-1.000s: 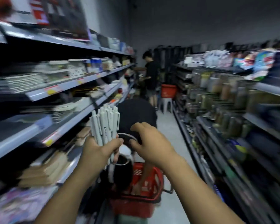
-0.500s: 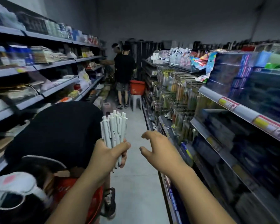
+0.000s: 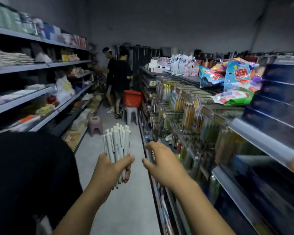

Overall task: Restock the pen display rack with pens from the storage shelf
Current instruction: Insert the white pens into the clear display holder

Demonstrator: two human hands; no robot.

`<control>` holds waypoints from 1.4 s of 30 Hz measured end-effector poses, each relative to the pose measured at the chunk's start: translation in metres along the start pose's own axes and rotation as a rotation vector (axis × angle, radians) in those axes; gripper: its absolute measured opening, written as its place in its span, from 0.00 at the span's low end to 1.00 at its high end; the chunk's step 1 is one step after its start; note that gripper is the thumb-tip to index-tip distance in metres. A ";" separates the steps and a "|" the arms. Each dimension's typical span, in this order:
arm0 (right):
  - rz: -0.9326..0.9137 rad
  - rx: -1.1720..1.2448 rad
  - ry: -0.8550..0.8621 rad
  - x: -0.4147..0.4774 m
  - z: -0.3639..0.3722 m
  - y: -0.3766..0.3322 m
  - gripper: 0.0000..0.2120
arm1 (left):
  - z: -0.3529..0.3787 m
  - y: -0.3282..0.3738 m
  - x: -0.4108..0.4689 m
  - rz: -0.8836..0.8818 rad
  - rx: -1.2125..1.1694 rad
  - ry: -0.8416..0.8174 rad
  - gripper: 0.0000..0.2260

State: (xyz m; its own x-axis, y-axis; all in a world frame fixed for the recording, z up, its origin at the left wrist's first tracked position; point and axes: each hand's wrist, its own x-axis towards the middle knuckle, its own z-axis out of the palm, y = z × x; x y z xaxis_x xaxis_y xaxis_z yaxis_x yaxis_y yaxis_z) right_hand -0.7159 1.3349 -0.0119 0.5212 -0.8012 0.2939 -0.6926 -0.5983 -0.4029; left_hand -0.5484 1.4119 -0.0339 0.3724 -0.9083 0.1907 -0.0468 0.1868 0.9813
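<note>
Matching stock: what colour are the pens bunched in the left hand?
White: the slim pen bundle shows best in head view.

The aisle floor (image 3: 126,209) runs as a grey strip between the two walls of shelving, and it is the only open way forward. A person in black (image 3: 24,175) fills the near left side and blocks reach to the lower left shelves (image 3: 41,67). Further along, a pink stool (image 3: 95,123) stands at the foot of those shelves. Opposite it, a grey stool (image 3: 129,114) carrying a red basket (image 3: 132,98) stands against the pen rack (image 3: 185,107), so the lane narrows between them. Two people (image 3: 120,77) close the far end. The right hand (image 3: 163,163) hangs loose just beside the rack's front edge, with air between it and the packs. The left hand (image 3: 111,170), gripping white pens (image 3: 117,143), is in mid-aisle and touches nothing else.
</note>
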 end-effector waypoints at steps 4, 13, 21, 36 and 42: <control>0.011 0.004 -0.004 0.095 0.014 0.037 0.18 | 0.012 -0.016 0.105 -0.005 0.015 -0.009 0.09; 0.013 0.047 -0.047 0.321 0.076 0.143 0.18 | 0.031 -0.082 0.335 -0.034 0.051 0.085 0.05; -0.058 -0.002 -0.138 0.543 0.109 0.202 0.19 | 0.019 -0.115 0.538 -0.102 0.031 0.195 0.05; -0.050 0.019 -0.122 0.968 0.246 0.223 0.20 | -0.107 -0.226 0.950 -0.139 -0.056 0.111 0.09; -0.045 0.070 -0.119 1.128 0.298 0.245 0.19 | -0.129 -0.265 1.111 -0.177 -0.094 0.074 0.07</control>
State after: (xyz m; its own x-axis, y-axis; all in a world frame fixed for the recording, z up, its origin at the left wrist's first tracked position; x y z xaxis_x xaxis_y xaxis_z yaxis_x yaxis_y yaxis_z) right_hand -0.1493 0.2861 -0.0371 0.6093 -0.7647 0.2098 -0.6327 -0.6283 -0.4527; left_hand -0.0026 0.4021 -0.0855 0.4344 -0.9007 0.0098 0.1111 0.0644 0.9917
